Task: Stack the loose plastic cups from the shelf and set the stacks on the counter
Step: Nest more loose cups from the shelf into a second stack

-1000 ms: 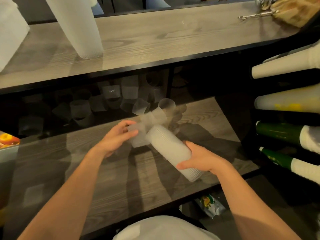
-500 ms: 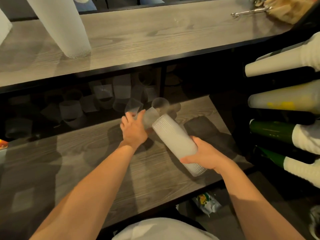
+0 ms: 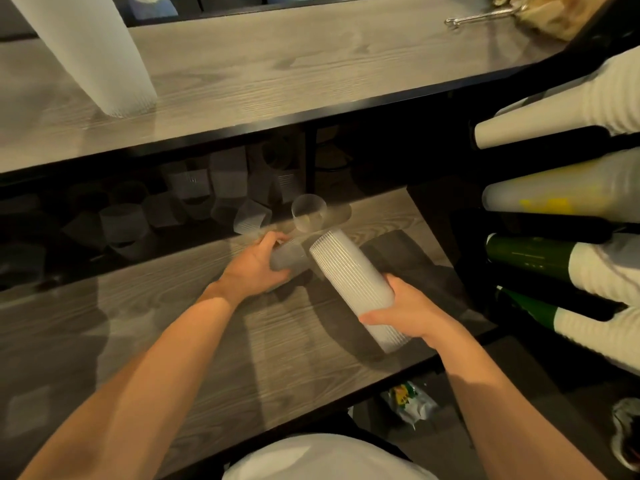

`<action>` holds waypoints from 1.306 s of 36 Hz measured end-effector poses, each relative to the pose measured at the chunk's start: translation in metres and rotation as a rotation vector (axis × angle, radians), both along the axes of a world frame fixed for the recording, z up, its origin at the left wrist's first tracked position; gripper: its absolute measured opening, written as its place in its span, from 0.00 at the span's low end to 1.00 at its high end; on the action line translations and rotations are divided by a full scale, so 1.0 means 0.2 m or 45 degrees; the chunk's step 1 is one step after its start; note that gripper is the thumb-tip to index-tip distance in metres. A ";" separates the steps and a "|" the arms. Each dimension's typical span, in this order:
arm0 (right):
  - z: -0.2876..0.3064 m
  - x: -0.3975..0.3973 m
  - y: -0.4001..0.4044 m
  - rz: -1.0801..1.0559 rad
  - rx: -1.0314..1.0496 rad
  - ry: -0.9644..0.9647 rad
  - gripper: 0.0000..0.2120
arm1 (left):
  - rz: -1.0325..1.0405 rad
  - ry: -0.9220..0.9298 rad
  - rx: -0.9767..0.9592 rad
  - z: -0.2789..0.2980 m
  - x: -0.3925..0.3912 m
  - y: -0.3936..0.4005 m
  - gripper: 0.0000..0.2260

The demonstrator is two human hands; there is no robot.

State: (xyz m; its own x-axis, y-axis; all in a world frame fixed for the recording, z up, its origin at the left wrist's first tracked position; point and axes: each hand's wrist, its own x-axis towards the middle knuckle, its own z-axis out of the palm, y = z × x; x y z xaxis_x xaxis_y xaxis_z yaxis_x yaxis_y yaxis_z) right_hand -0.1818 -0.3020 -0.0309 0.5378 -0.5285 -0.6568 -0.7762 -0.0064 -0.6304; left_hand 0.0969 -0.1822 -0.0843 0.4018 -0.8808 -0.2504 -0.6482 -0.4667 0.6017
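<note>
Hands: two, left (image 3: 254,268), right (image 3: 412,311).
Ribbed stacks: two; one in the right grip (image 3: 349,278), one on the surface (image 3: 104,57) far above the left grip.
Loose cups: one in the left grip (image 3: 289,259), two just beyond it (image 3: 309,212) (image 3: 252,220); more behind, too dim to count.
Racked sleeves right of the right grip: four (image 3: 554,112) (image 3: 561,192) (image 3: 540,254) (image 3: 540,310).

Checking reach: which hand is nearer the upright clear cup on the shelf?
Left. The left hand lies just below-left of the clear cup; the right hand is farther toward the shelf's front.

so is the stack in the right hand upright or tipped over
Tipped. The right hand grips the ribbed cup stack slanted above the shelf, its far end angled toward the left hand.
</note>
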 end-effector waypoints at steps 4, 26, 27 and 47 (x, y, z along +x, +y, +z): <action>0.04 0.02 -0.01 0.162 -0.095 0.078 0.45 | 0.013 0.463 -0.073 0.11 0.07 0.10 0.24; 0.06 0.14 0.00 0.303 -0.129 0.061 0.51 | 0.391 -0.249 -0.008 0.05 0.12 -0.15 0.27; 0.06 0.14 0.00 0.288 -0.129 0.059 0.50 | 0.280 -0.384 0.094 0.06 0.12 -0.15 0.29; 0.06 0.12 -0.05 0.167 -0.043 0.094 0.53 | 0.555 0.860 -0.151 0.15 0.12 -0.08 0.09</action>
